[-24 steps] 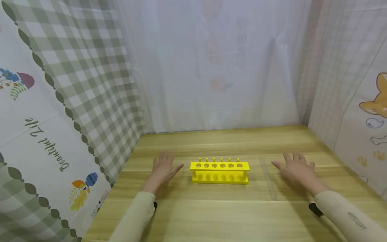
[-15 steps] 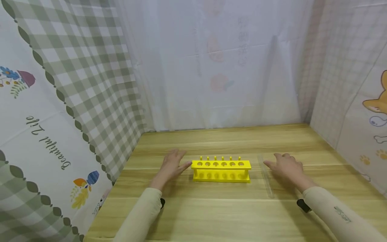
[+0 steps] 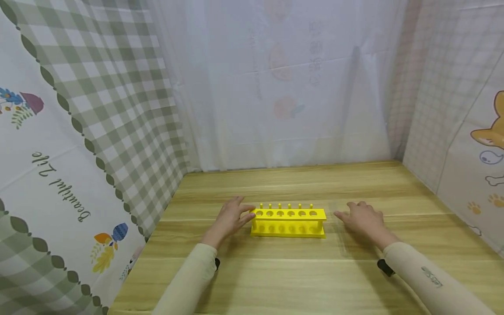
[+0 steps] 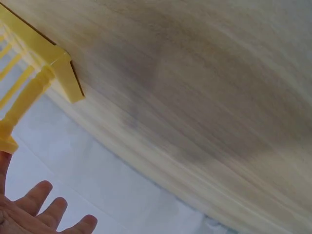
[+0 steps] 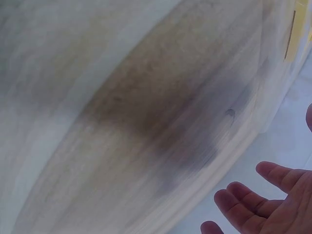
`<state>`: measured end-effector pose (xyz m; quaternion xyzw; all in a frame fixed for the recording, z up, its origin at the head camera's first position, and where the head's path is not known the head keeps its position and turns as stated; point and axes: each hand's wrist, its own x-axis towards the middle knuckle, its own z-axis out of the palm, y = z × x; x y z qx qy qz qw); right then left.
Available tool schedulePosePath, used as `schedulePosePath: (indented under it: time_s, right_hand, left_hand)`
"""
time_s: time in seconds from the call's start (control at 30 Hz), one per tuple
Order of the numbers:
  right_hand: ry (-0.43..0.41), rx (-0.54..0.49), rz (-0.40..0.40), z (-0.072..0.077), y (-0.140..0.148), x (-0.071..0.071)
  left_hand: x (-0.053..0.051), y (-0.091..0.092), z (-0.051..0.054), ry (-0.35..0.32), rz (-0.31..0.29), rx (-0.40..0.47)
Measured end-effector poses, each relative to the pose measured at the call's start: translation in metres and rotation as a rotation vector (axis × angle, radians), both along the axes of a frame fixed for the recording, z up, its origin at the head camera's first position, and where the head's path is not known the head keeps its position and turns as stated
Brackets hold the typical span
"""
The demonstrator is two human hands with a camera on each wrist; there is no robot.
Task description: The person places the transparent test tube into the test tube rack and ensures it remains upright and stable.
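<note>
A yellow test tube rack (image 3: 288,215) stands on the table, with a row of round holes and several pegs behind them. My left hand (image 3: 229,220) is at its left end, thumb and index fingertips at the top plate. In the left wrist view the other fingers (image 4: 52,211) stretch out beside the rack's end (image 4: 66,73). Right of the rack lies a clear, narrow strip-like thing (image 3: 341,238), too faint to identify. The thumb of my right hand (image 3: 365,222) reaches its far part, and contact is hard to judge. Right fingers (image 5: 243,202) are spread, nothing visibly held.
The wood-grain table (image 3: 275,284) extends around both hands. A pale hanging sheet (image 3: 283,131) closes off the back. A green checked cloth (image 3: 130,96) hangs at the left, and a printed cloth (image 3: 460,166) at the right.
My left hand has moved right to the rack's left end. My right hand has moved left to the clear strip, which now lies slightly nearer the rack. The rack stays in place.
</note>
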<state>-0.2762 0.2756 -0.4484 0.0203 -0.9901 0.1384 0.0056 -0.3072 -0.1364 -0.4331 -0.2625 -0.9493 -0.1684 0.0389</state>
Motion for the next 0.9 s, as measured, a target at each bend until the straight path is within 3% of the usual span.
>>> schedulePosePath:
  time_s: [0.5,0.9]
  right_hand:
    - [-0.104,-0.021,0.019,0.001,-0.026,-0.013]
    - [-0.210,-0.056,-0.034,0.002,-0.021,-0.015]
  left_hand:
    - [-0.002,-0.003,-0.008,-0.016,0.015,0.053]
    - [0.000,-0.003,-0.008,-0.002,0.011,0.045]
